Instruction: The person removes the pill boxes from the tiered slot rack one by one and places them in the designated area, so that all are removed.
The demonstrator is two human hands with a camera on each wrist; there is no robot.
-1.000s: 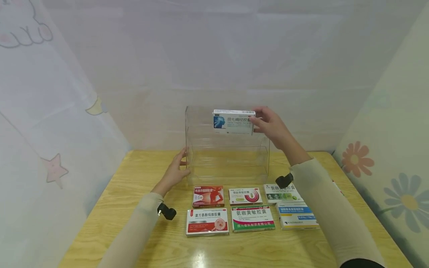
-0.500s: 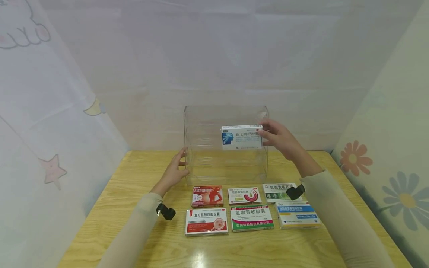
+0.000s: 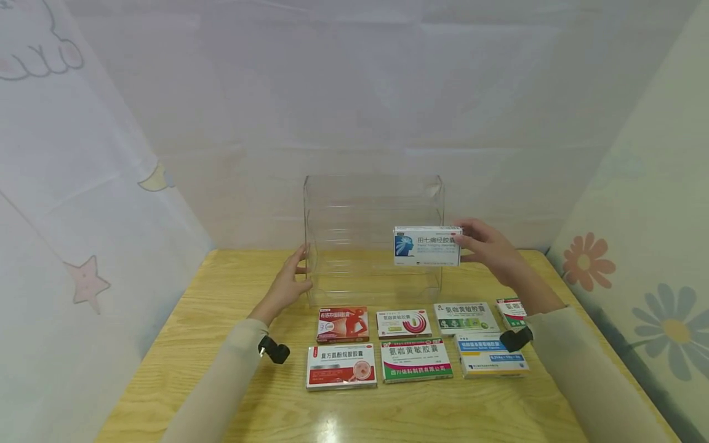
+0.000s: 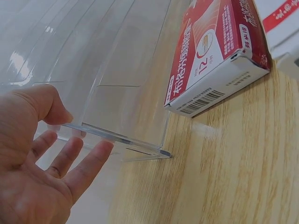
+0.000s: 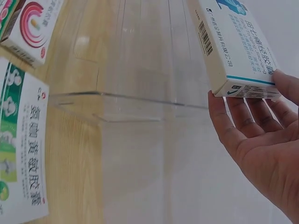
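A clear, tiered acrylic display rack (image 3: 373, 187) stands upright at the back of the table. My left hand (image 3: 284, 284) grips its left side panel, thumb on one face and fingers on the other, as the left wrist view shows at the panel edge (image 4: 124, 138). My right hand (image 3: 493, 252) holds a white and blue medicine box (image 3: 426, 249) by its right end, thumb on the printed front. The box is in the air, in front of the rack's right side. Nearest the left hand on the table lies a red medicine box (image 3: 343, 324).
More medicine boxes lie in two rows before the rack: a pink-ringed one (image 3: 404, 323), a white and green one (image 3: 465, 319), a red and white one (image 3: 341, 367), a green and pink one (image 3: 417, 362) and a blue and yellow one (image 3: 491, 355). The right forearm partly hides another (image 3: 511, 311).
My right hand has carried the white and blue medicine box down and to the right, from the rack's top toward its right side. The left hand has kept its place on the rack.
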